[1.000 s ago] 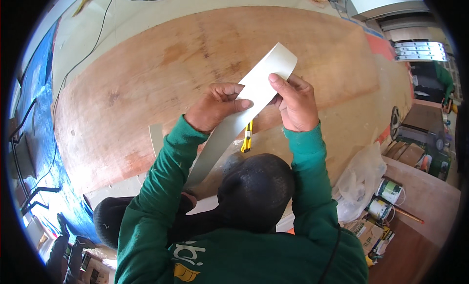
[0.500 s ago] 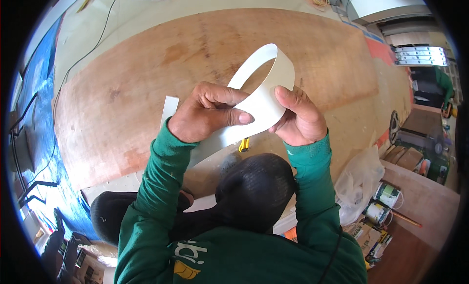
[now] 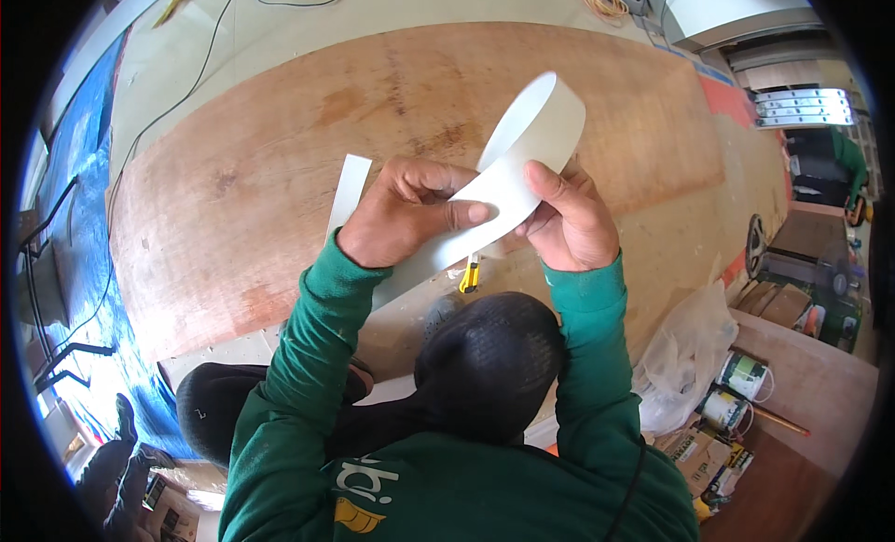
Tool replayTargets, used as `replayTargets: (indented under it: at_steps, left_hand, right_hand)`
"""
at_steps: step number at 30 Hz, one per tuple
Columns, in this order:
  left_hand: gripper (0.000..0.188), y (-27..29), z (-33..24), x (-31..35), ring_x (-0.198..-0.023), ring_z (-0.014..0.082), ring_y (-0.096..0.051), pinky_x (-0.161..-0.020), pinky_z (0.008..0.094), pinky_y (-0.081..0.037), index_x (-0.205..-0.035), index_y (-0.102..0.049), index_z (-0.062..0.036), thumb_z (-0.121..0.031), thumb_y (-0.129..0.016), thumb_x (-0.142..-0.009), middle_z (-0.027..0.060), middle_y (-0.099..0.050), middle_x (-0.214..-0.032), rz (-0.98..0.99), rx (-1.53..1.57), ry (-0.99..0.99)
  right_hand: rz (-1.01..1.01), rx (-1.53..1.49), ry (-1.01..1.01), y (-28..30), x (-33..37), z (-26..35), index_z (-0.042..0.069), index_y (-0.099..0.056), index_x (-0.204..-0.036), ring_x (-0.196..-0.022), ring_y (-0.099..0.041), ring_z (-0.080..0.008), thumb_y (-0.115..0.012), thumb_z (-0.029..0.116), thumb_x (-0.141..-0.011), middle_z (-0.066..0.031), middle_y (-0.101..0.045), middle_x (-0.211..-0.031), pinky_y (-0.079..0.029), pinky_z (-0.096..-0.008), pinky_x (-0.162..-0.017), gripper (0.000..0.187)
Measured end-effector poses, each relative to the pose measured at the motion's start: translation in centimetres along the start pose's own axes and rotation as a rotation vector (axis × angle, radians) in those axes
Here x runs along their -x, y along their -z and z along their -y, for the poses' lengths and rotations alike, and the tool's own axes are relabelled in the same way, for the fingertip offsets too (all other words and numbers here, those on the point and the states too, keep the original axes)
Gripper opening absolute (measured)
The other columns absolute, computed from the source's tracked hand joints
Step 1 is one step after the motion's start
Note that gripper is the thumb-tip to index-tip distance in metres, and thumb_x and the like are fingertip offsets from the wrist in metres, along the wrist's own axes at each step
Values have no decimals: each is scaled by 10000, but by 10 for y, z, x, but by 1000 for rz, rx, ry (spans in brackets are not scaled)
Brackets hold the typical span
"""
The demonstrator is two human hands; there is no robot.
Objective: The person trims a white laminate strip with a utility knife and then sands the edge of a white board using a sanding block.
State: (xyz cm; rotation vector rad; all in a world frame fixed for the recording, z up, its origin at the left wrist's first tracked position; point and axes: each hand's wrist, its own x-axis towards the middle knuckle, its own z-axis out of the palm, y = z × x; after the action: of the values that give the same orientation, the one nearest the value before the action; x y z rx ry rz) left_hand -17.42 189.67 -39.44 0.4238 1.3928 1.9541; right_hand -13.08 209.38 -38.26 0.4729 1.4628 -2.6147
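Note:
A long white flexible strip (image 3: 508,192), looking like edge banding, curls into a loop above my hands. Between thumb and fingers, my left hand (image 3: 415,211) pinches it on the left of the loop. My right hand (image 3: 573,211) grips its right side, thumb on the outer face and fingertips behind. One end of the strip stands up past my left wrist, while another stretch hangs below that hand toward my knees. Beneath the strip, a yellow utility knife (image 3: 470,275) lies near my dark-clad knee.
A large plywood sheet (image 3: 280,150) lies ahead on the floor. Blue sheeting (image 3: 84,262) covers the left side, with a black cable (image 3: 168,109) beside it. At right are a clear plastic bag (image 3: 685,351), paint cans (image 3: 743,374) and a ladder (image 3: 804,107). Another person's green sleeve (image 3: 846,155) shows far right.
The strip's loop has narrowed and tilted to the right. My left hand has shifted slightly right, and the strip's upright end has moved up and right with it.

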Motion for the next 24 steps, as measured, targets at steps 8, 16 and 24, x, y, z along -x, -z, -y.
replayTargets:
  at_steps: [8, 16, 24]
  left_hand:
    - [253, 1, 14, 7, -847, 121, -636, -765, 261, -519, -1058, -680, 37, -18, -706, -812, 121, -710, -937, 42, 41, -65]
    - [235, 0, 34, 6, -873, 121, -625, -796, 268, -520, -1036, -673, 61, 24, -698, -806, 122, -697, -973, 33, 83, -106]
    - [242, 9, 15, -8, -804, 90, -608, -721, 242, -503, -1048, -667, 63, -42, -691, -831, 72, -695, -909, -142, -259, -38]
  right_hand:
    - [163, -261, -334, 4, 12, -7, 12, -634, -1019, -655, -606, -170, -627, 188, -898, -82, -670, -847, -475, -299, -517, 215]
    - [168, -412, -526, 11, 16, -14, 14, -609, -1045, -544, -491, -80, -597, 239, -928, -23, -606, -754, -442, -256, -492, 254]
    - [66, -239, -236, 20, -13, -28, 0, -573, -1096, -595, -561, -110, -631, 159, -900, -39, -620, -847, -515, -270, -590, 259]
